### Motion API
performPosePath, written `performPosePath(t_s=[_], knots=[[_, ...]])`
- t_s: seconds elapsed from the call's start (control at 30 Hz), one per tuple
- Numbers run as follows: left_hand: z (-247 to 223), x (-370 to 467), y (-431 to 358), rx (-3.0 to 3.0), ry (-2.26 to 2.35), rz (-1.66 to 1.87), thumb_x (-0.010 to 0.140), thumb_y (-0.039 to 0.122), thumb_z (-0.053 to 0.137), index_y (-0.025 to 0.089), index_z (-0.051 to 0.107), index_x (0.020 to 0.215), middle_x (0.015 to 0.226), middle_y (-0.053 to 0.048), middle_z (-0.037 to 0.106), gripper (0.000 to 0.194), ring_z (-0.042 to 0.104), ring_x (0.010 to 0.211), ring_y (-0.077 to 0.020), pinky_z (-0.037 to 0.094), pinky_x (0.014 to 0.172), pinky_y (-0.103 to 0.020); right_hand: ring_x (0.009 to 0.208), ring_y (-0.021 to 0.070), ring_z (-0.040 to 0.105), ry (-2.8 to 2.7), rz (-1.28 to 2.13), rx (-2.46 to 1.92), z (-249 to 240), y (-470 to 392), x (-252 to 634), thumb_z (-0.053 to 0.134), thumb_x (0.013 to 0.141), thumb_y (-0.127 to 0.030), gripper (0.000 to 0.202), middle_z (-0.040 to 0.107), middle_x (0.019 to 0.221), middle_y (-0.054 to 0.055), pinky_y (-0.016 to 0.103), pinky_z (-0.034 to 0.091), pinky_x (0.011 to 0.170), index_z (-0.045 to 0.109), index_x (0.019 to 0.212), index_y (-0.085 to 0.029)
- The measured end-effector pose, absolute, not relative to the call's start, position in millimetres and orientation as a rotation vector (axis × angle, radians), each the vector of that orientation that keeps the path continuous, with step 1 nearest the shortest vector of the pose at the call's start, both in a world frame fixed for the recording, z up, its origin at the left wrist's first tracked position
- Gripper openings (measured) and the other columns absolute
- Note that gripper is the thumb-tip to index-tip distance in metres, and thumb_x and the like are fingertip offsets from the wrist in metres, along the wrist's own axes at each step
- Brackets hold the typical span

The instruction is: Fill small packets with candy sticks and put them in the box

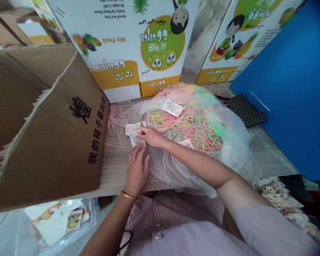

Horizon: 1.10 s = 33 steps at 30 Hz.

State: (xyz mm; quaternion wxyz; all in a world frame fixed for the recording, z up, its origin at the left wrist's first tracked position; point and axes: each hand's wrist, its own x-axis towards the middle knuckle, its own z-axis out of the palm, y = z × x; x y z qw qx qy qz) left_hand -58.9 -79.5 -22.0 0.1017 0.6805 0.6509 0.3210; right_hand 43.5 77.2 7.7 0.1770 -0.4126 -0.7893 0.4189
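A small printed packet (138, 141) lies tilted at the table's left-middle, partly over a small stack of similar packets (133, 128). My right hand (152, 137) reaches in from the right, thumb and fingers closed on the upper right edge of that packet. Just below it, my left hand (137, 169) rests with its fingers stretched forward and slightly apart, fingertips at the packet's lower edge. Beside my right hand, a clear plastic bag (233, 142) lies open around a heap of thin coloured candy sticks (197, 129). Two more packets (173, 107) lie on the heap.
A tall brown cardboard box (88, 85) stands on the left. Loose pink sticks (117, 119) lie beside it. Printed cartons (122, 46) line the back. A dark patterned pouch (246, 110) and a blue panel (290, 89) are at right. Below left sits a clear bin (92, 213) holding packets.
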Motion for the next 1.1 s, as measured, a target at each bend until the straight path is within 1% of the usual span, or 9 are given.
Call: performPosePath(t_s=[0.13, 0.23, 0.37, 0.47, 0.57, 0.63, 0.77, 0.97, 1.1], knots=[[-35, -54, -74, 2.126, 2.056, 0.623, 0.101, 0.042, 0.050, 0.011, 0.049, 0.148, 0.162, -0.023, 0.041, 0.057, 0.036, 0.151, -0.0412, 0.041, 0.113, -0.061, 0.094, 0.0173, 0.060, -2.165, 0.915, -1.227, 17, 82, 49, 0.061, 0.095, -0.026, 0.017, 0.069, 0.107, 0.006, 0.027, 0.041, 0.083, 0.065, 0.108, -0.017], [-43, -57, -72, 2.190, 1.998, 0.605, 0.101, 0.043, 0.049, 0.010, 0.053, 0.144, 0.162, -0.023, 0.041, 0.055, 0.033, 0.153, -0.0399, 0.038, 0.118, -0.060, 0.089, 0.0170, 0.061, -2.158, 0.769, -1.282, 37, 87, 102, 0.055, 0.097, -0.025, 0.013, 0.071, 0.097, 0.004, 0.027, 0.040, 0.080, 0.066, 0.094, -0.019], [-48, -62, -70, 2.233, 1.918, 0.669, 0.099, 0.043, 0.051, 0.010, 0.058, 0.138, 0.159, -0.024, 0.045, 0.052, 0.031, 0.154, -0.0395, 0.034, 0.121, -0.061, 0.080, 0.0168, 0.059, -2.167, 0.606, -1.554, 45, 66, 196, 0.054, 0.097, -0.026, 0.016, 0.070, 0.090, 0.003, 0.027, 0.037, 0.071, 0.065, 0.088, -0.019], [-49, -62, -69, 2.244, 1.874, 0.729, 0.099, 0.044, 0.052, 0.010, 0.059, 0.138, 0.158, -0.025, 0.045, 0.052, 0.030, 0.154, -0.0403, 0.032, 0.121, -0.063, 0.083, 0.0194, 0.060, -2.162, 0.460, -1.821, 26, 28, 241, 0.055, 0.099, -0.034, 0.021, 0.070, 0.090, 0.005, 0.029, 0.038, 0.074, 0.064, 0.088, -0.020], [-47, -59, -68, 2.232, 1.842, 0.784, 0.098, 0.044, 0.054, 0.011, 0.060, 0.136, 0.157, -0.025, 0.047, 0.051, 0.030, 0.154, -0.0412, 0.032, 0.121, -0.064, 0.089, 0.0232, 0.061, -2.184, 0.431, -1.906, -1, -5, 253, 0.066, 0.094, -0.044, 0.027, 0.070, 0.092, 0.008, 0.032, 0.040, 0.082, 0.064, 0.091, -0.018], [-44, -57, -67, 2.218, 1.826, 0.801, 0.097, 0.043, 0.054, 0.014, 0.060, 0.135, 0.157, -0.024, 0.048, 0.049, 0.031, 0.154, -0.0411, 0.031, 0.120, -0.065, 0.092, 0.0240, 0.061, -2.188, 0.428, -1.892, -15, -15, 251, 0.068, 0.093, -0.039, 0.022, 0.069, 0.093, 0.009, 0.034, 0.041, 0.086, 0.064, 0.093, -0.017], [-35, -55, -68, 2.185, 1.820, 0.804, 0.096, 0.042, 0.055, 0.016, 0.062, 0.134, 0.156, -0.023, 0.049, 0.046, 0.033, 0.153, -0.0413, 0.030, 0.121, -0.066, 0.089, 0.0205, 0.061, -2.119, 0.459, -1.869, -20, -15, 250, 0.057, 0.097, -0.022, 0.013, 0.070, 0.092, 0.007, 0.031, 0.041, 0.085, 0.066, 0.090, -0.017], [-15, -46, -72, 2.125, 1.753, 0.982, 0.098, 0.036, 0.054, 0.020, 0.065, 0.129, 0.149, -0.019, 0.055, 0.037, 0.042, 0.148, -0.0353, 0.033, 0.122, -0.059, 0.096, 0.0237, 0.060, -2.154, 0.388, -1.736, -4, -8, 261, 0.046, 0.101, -0.021, 0.026, 0.070, 0.095, 0.011, 0.036, 0.041, 0.095, 0.068, 0.088, -0.017], [2, -28, -75, 1.873, 1.621, 1.107, 0.098, 0.038, 0.055, 0.023, 0.066, 0.127, 0.139, -0.015, 0.064, 0.035, 0.055, 0.136, -0.0294, 0.038, 0.120, -0.054, 0.096, 0.0222, 0.058, -1.932, 0.441, -1.548, 15, -11, 258, 0.048, 0.099, -0.026, 0.021, 0.066, 0.099, 0.010, 0.034, 0.044, 0.091, 0.064, 0.088, -0.019]])
